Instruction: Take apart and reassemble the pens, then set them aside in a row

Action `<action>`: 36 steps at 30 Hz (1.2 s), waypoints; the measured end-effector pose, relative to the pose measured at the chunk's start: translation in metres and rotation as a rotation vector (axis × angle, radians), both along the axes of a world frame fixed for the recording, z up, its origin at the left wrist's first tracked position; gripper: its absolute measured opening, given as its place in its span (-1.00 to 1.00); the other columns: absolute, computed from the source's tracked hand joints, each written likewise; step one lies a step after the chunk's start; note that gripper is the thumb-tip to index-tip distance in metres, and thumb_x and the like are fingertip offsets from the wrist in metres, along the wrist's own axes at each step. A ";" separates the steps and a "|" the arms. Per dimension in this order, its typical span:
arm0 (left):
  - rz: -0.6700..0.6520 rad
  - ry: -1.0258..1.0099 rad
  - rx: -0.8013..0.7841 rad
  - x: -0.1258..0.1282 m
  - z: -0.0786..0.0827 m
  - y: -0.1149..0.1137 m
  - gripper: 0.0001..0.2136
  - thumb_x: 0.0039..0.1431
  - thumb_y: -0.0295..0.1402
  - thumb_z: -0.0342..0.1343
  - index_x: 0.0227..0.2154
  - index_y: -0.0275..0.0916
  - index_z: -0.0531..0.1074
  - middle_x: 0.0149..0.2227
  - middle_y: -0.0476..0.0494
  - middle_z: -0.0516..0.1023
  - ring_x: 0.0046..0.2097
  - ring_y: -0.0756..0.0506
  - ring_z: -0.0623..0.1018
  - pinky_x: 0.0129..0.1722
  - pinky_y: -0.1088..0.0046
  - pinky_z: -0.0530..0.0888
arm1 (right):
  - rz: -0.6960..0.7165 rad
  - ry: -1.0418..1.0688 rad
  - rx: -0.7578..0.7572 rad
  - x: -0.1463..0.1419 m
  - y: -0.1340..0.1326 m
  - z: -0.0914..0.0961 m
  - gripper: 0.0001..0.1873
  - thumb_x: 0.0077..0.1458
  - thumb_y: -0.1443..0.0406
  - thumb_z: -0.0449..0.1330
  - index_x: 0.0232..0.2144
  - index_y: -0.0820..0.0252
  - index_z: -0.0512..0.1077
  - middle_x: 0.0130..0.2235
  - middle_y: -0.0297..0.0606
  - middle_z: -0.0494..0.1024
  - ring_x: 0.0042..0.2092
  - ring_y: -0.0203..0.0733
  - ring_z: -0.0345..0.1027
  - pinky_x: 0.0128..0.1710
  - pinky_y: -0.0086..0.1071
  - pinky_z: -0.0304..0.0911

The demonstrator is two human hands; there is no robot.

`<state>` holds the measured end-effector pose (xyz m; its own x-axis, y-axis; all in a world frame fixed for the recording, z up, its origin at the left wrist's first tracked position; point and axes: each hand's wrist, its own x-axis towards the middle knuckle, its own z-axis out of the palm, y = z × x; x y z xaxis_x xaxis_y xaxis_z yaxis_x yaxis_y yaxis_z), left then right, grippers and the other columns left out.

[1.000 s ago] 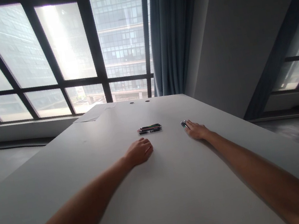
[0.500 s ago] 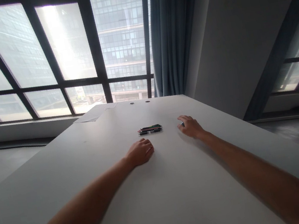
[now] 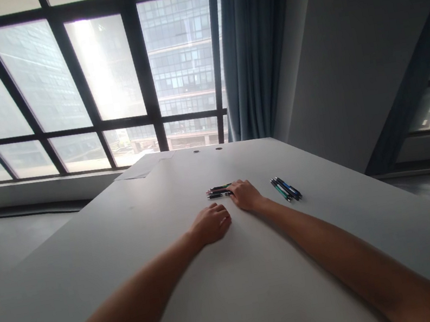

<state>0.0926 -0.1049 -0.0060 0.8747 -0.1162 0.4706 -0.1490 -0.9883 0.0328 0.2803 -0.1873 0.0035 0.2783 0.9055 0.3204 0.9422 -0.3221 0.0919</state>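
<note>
A small pile of dark pens (image 3: pixel 217 192) lies on the grey table (image 3: pixel 204 294), a little past my hands. My right hand (image 3: pixel 245 195) rests on the pile's right end, fingers bent down and closing on a pen there; the grip itself is hidden. My left hand (image 3: pixel 212 223) lies knuckles-up on the table just in front of the pile, fingers curled under with nothing in them. To the right of my right hand lie two or three more pens (image 3: pixel 285 188), blue and green, side by side and untouched.
A sheet of paper (image 3: pixel 140 168) lies at the table's far left corner, near two cable holes (image 3: pixel 207 150). Beyond the table are large windows (image 3: pixel 110 79), a blue curtain (image 3: pixel 254 50) and a grey wall. The table's right edge runs close to the loose pens.
My right hand left the pens on the right, lifted, and moved left onto the pile's right end. The camera shifted slightly. My left hand stayed put.
</note>
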 end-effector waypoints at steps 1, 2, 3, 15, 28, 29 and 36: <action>0.002 0.000 -0.003 0.000 0.000 0.000 -0.78 0.28 -0.32 -0.09 -0.38 -0.21 0.43 -0.30 -0.15 0.54 -0.22 -0.10 0.46 -0.21 0.37 0.44 | 0.006 -0.011 -0.010 0.000 0.001 0.001 -0.64 0.20 0.27 0.03 0.00 0.21 0.43 -0.02 -0.03 0.49 0.03 0.02 0.26 0.02 -0.18 0.10; 0.004 0.001 -0.003 0.000 0.000 0.000 -0.78 0.28 -0.33 -0.09 -0.38 -0.21 0.43 -0.30 -0.15 0.54 -0.22 -0.10 0.46 -0.21 0.36 0.45 | 0.009 -0.018 -0.017 0.000 0.002 0.001 -0.66 0.21 0.25 0.04 -0.03 0.20 0.45 -0.03 -0.04 0.48 0.02 0.02 0.25 0.01 -0.19 0.10; 0.003 0.005 -0.002 0.000 0.000 0.000 -0.78 0.28 -0.33 -0.09 -0.38 -0.21 0.43 -0.30 -0.15 0.54 -0.22 -0.10 0.46 -0.20 0.36 0.45 | 0.009 -0.018 -0.020 0.000 0.003 0.001 -0.68 0.21 0.24 0.05 -0.06 0.19 0.46 -0.03 -0.04 0.48 0.02 0.01 0.26 -0.01 -0.20 0.11; 0.284 -0.169 0.008 0.006 -0.007 0.008 -0.70 0.32 -0.29 -0.05 0.08 -0.14 0.31 0.04 -0.19 0.47 0.06 -0.19 0.42 -0.04 0.19 0.36 | 0.374 0.050 0.295 -0.023 -0.038 0.000 -0.84 0.27 0.32 0.02 -0.26 0.23 0.39 -0.24 -0.15 0.56 -0.21 -0.15 0.41 -0.10 -0.29 0.12; 0.381 -0.166 -0.160 0.005 -0.010 0.015 -0.81 0.34 -0.41 -0.13 -0.16 -0.18 0.38 -0.17 -0.14 0.54 -0.15 -0.12 0.47 -0.15 0.32 0.38 | 0.320 0.086 0.532 -0.031 -0.053 -0.013 -0.56 0.32 0.09 -0.07 -0.37 0.22 0.47 -0.39 -0.19 0.55 -0.29 -0.18 0.34 -0.16 -0.29 0.06; 0.378 -0.170 -0.153 0.006 -0.011 0.015 -0.81 0.34 -0.42 -0.14 -0.16 -0.18 0.38 -0.16 -0.14 0.54 -0.14 -0.13 0.47 -0.15 0.31 0.38 | 0.304 0.093 0.537 -0.032 -0.052 -0.013 -0.53 0.32 0.08 -0.09 -0.39 0.22 0.46 -0.41 -0.20 0.54 -0.31 -0.18 0.34 -0.16 -0.30 0.06; 0.334 -0.183 -0.115 0.005 -0.008 0.013 -0.78 0.34 -0.41 -0.17 -0.15 -0.19 0.38 -0.16 -0.16 0.53 -0.14 -0.13 0.47 -0.16 0.32 0.39 | 0.177 0.273 0.494 -0.028 -0.046 -0.021 -0.36 0.33 0.00 -0.25 -0.56 0.19 0.37 -0.55 -0.26 0.45 -0.45 -0.25 0.30 -0.28 -0.37 0.06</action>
